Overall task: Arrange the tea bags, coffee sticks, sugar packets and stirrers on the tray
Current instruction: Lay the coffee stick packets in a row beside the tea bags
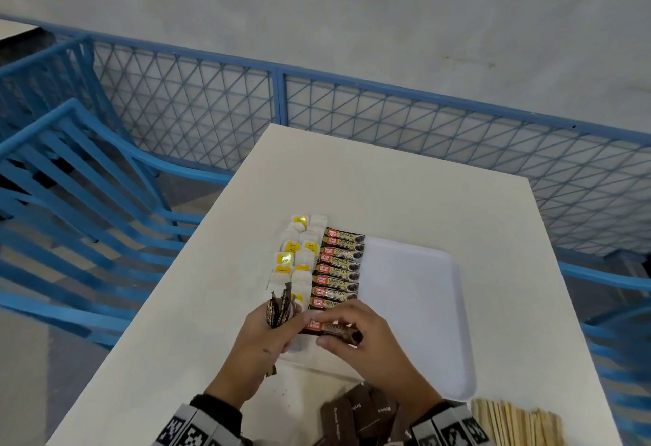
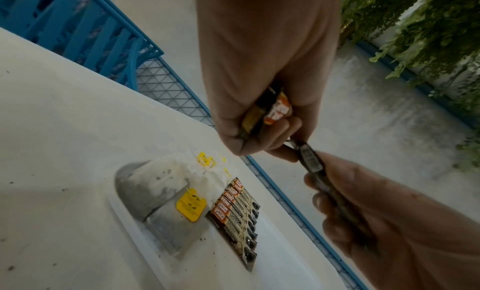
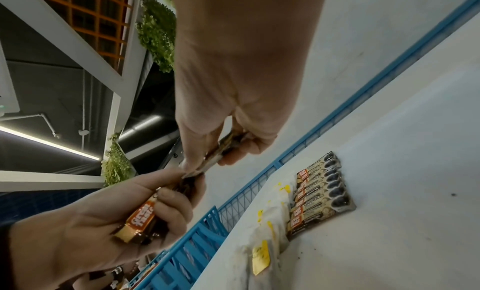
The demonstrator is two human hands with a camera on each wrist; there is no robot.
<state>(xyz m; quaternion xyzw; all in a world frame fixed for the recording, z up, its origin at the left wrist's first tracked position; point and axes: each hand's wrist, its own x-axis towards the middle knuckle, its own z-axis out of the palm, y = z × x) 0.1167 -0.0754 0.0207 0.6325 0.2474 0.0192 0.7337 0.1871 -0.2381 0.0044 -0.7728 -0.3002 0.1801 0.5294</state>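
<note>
Apparently right hand (image 1: 366,336) pinching coffee stick (image 1: 333,328)

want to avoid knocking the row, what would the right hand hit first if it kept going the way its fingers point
Probably the left hand and the coffee sticks it grips; the right hand, pinching one coffee stick, points leftward at them. The laid row lies farther out, likely off that line; depth is unclear.

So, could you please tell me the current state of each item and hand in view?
Tray: on the table, right part bare.
Tea bags: laid along the tray's left side.
Coffee sticks: in a neat column beside them.
Left hand: grips a bundle of sticks.
Right hand: pinches one stick.
Brown packets: piled off the tray.
Stirrers: off the tray.
</note>
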